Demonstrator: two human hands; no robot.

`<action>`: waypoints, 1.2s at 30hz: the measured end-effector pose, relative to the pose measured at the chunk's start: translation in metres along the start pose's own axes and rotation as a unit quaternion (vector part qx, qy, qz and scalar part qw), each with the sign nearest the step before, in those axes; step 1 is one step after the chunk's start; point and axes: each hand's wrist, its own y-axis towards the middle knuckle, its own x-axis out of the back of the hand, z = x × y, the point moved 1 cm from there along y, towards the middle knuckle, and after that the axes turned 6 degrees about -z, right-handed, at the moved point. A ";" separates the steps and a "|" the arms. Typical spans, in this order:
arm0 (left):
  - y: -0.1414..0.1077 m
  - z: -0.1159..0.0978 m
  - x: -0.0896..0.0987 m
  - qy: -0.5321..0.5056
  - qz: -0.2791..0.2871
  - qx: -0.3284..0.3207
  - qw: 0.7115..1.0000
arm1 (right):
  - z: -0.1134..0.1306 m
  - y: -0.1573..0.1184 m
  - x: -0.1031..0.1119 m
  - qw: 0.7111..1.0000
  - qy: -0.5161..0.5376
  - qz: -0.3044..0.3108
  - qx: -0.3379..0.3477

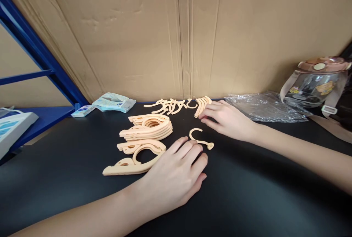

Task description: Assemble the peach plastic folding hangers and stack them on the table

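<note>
My left hand [180, 171] lies palm down on the black tabletop, fingers slightly bent and apart. It covers the right end of a folded cream plastic hanger [126, 169]; whether it touches it is hidden. A loose hanger hook [202, 141] with a round end sits just beyond those fingertips. Farther back, my right hand [224, 118] reaches to a row of curved cream strips [202, 106], its fingertips against the right side and its thumb apart. Behind the near hanger rises a stack of similar folded hangers [148, 129]. A heap of loose hooks [169, 106] is at the back.
At the back left are a blue-white tissue pack [114, 102] and a smaller packet [83, 111]. A clear plastic bag [264, 107] lies right of my right hand, beside a strapped water bottle [310, 86]. A blue frame [46, 54] and cardboard wall [143, 39] bound the table.
</note>
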 end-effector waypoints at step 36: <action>-0.008 -0.003 -0.011 0.049 -0.027 0.115 0.992 | 0.028 0.002 -0.009 0.990 0.090 0.021 0.103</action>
